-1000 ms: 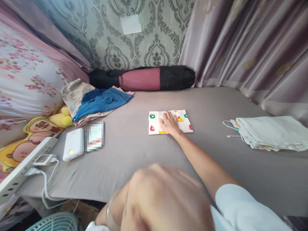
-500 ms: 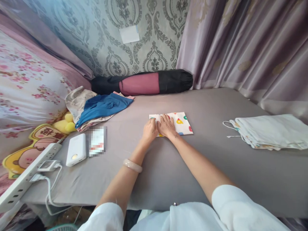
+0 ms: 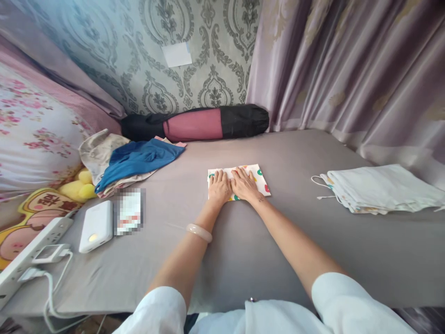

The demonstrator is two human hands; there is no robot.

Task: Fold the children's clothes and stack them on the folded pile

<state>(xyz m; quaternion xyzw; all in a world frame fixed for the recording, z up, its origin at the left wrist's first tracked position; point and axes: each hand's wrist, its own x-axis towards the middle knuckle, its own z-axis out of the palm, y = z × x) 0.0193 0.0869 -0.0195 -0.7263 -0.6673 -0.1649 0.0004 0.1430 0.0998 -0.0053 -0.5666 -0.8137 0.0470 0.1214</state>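
Note:
A folded white cloth with a colourful print (image 3: 262,185) lies flat on the grey-covered surface (image 3: 250,250) in front of me. On its left part rests my left hand (image 3: 219,186), palm down, fingers stretched out. My right hand (image 3: 244,183) presses flat on the middle of the same cloth, its fingers spread. The two hands lie side by side, almost touching at the thumbs. Neither one grips the cloth. Much of the print is hidden under them.
Several folded white cloths with strings (image 3: 378,188) are stacked at the right. Crumpled blue clothing (image 3: 139,157) lies at the back left, near a white power bank (image 3: 97,225) and a power strip (image 3: 33,250). A black and pink roll (image 3: 194,124) lies along the wall.
My left hand's fingers have gone from curled at the cloth's edge to laid flat on it. My right hand still lies flat on the cloth. The view has shifted slightly.

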